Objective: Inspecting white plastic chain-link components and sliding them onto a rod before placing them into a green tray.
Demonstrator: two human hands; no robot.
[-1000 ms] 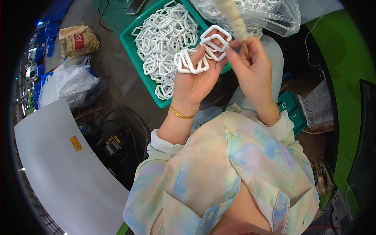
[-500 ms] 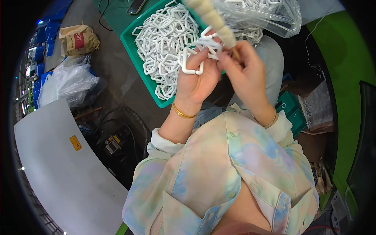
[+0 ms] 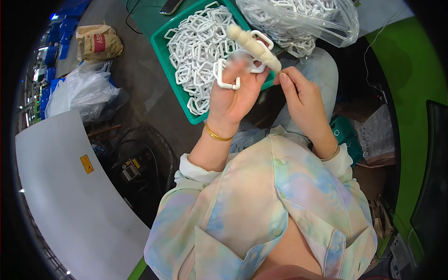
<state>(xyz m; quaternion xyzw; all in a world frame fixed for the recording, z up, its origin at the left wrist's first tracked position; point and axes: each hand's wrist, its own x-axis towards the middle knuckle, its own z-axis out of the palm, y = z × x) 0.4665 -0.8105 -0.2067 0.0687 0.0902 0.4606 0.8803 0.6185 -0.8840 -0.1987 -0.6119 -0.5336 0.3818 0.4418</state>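
My left hand (image 3: 238, 100) is raised palm up over the near right edge of a green tray (image 3: 186, 107), its fingers closed round white plastic chain links. One open-sided link (image 3: 227, 86) hangs at the thumb side; another link (image 3: 269, 42) sticks out by the far fingertips. A blurred patch covers the thumb tip. To its right, my right hand (image 3: 305, 100) pinches the thin end of a skewer of cream-coloured rounded lumps (image 3: 256, 49). The skewer slants up and left, crossing in front of the left fingers. I cannot tell whether it touches the links.
Many white links (image 3: 200, 42) fill the tray. A clear plastic bag (image 3: 322, 25) of similar links lies beyond at the right. Left are a grey panel (image 3: 70, 200), a crumpled plastic bag (image 3: 81, 95) and a brown paper sack (image 3: 98, 44). A green bin (image 3: 345, 135) stands right.
The skewer has come down and tilted further left, now across the left fingers. My right hand has moved slightly right and down, away from the left hand. The left hand has stayed nearly still.
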